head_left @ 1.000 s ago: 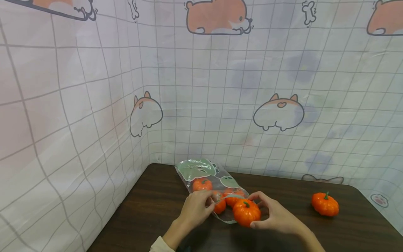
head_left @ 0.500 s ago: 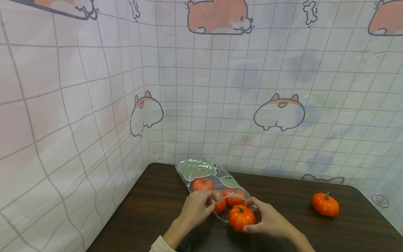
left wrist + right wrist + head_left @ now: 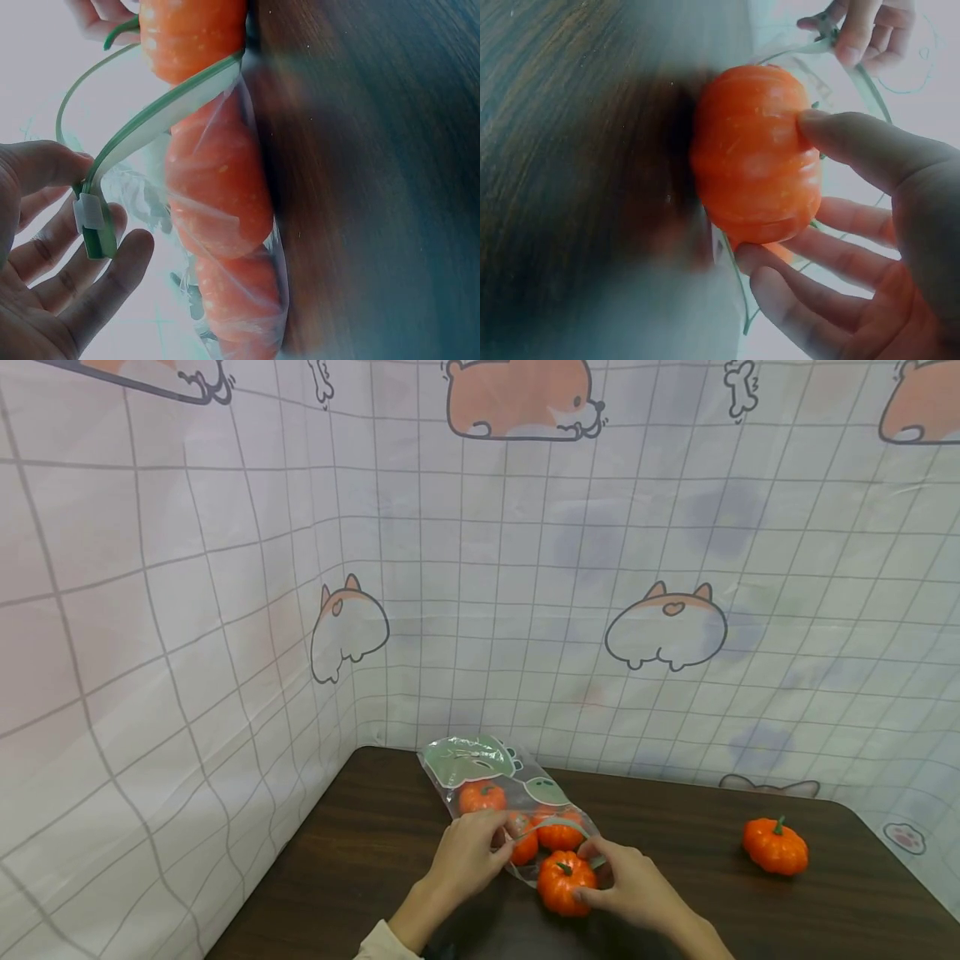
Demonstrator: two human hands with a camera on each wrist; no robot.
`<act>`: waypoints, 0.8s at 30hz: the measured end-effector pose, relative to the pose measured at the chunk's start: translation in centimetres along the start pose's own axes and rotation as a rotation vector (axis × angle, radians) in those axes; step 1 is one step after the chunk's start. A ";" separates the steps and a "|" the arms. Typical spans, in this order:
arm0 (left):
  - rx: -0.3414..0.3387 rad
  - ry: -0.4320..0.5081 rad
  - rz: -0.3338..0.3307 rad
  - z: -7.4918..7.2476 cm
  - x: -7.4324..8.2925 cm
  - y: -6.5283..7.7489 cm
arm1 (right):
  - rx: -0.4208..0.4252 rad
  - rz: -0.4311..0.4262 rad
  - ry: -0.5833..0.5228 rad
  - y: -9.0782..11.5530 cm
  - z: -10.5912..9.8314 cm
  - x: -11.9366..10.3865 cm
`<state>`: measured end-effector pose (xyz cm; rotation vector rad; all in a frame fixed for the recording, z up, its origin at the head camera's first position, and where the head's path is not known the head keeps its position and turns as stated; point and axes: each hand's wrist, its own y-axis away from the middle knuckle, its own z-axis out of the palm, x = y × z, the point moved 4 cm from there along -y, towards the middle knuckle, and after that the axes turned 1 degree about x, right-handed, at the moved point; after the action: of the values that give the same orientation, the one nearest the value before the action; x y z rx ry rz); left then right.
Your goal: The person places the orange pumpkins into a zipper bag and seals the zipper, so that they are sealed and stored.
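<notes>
A clear zip bag [image 3: 542, 792] with green cartoon prints lies on the table, its green-edged mouth spread toward me. Inside it sit several small orange pumpkins [image 3: 482, 797]. My left hand [image 3: 471, 853] pinches the mouth's edge at the white slider [image 3: 88, 211]. My right hand [image 3: 633, 883] holds another orange pumpkin [image 3: 757, 154] with a green stem, thumb on its top side and fingers at its far side. This pumpkin is right at the bag's opening, low over the table. Part of the bag's rim is hidden behind it.
One more orange pumpkin [image 3: 776, 846] stands apart on the right of the dark wood table [image 3: 697, 835]. Behind and to the left hangs a white gridded cloth [image 3: 480, 677] with cartoon dogs, close along the table's edges.
My right hand has moved left and slightly down with the pumpkin, in front of the bag's mouth. The left hand keeps its place on the bag's edge.
</notes>
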<state>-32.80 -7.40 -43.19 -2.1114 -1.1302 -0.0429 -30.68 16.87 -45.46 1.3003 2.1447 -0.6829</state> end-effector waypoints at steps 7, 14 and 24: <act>0.002 -0.006 -0.001 0.0 0.0 0.0 | 0.030 -0.011 0.139 0.3 0.1 -0.2; 0.005 -0.011 0.010 -0.1 0.3 0.1 | 0.089 -0.001 0.270 0.4 0.8 -0.3; 0.005 0.007 0.006 0.0 0.4 0.1 | 0.204 0.129 0.311 0.1 0.7 -0.5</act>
<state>-32.51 -7.18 -43.09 -2.1092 -1.1181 -0.0451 -30.25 16.11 -45.69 1.7367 2.2500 -0.6974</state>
